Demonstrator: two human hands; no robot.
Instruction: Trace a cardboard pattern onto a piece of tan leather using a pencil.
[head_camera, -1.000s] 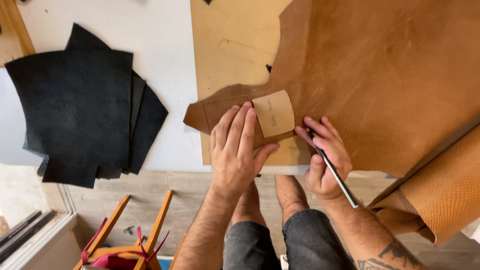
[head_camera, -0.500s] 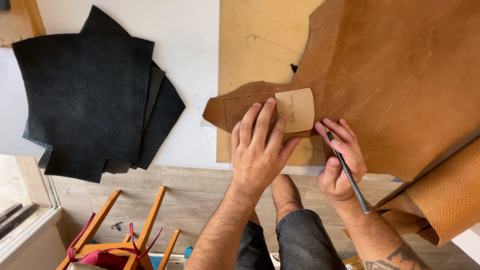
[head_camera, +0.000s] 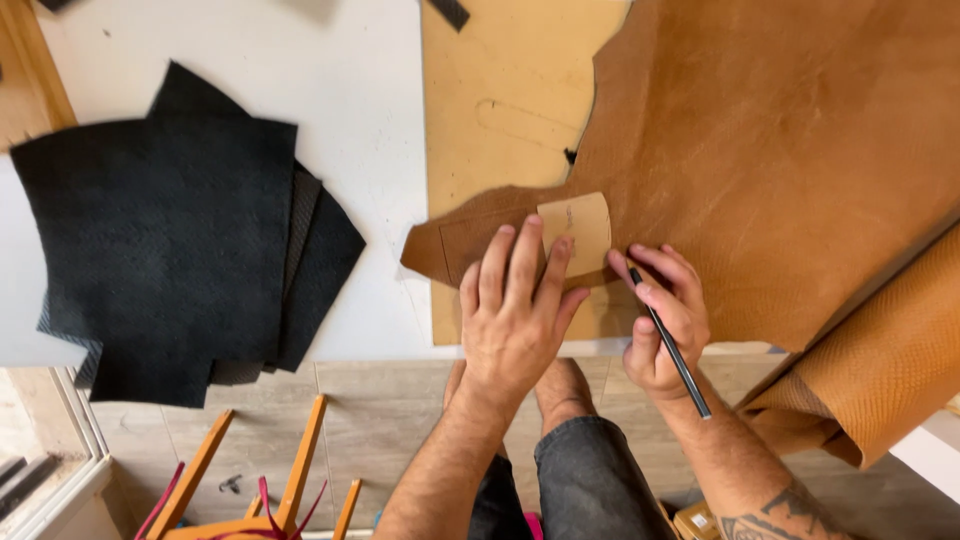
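A large tan leather hide (head_camera: 780, 150) lies over a pale cutting board (head_camera: 500, 90) on the white table. On its near left flap sits a small beige paper pattern (head_camera: 578, 228) with rounded corners. My left hand (head_camera: 515, 315) lies flat on the hide, its fingertips pressing the pattern's left edge. My right hand (head_camera: 665, 320) grips a thin black pen (head_camera: 670, 345), whose tip touches the hide just right of the pattern.
A stack of black leather pieces (head_camera: 170, 240) covers the table's left side. A roll of textured tan leather (head_camera: 870, 370) hangs off the right edge. An orange wooden chair (head_camera: 260, 490) stands on the floor below, and my knees show under the table edge.
The view has shifted, so everything sits further right in the picture. Both hands stay on the pattern and hide; the pen tip remains beside the pattern's right edge.
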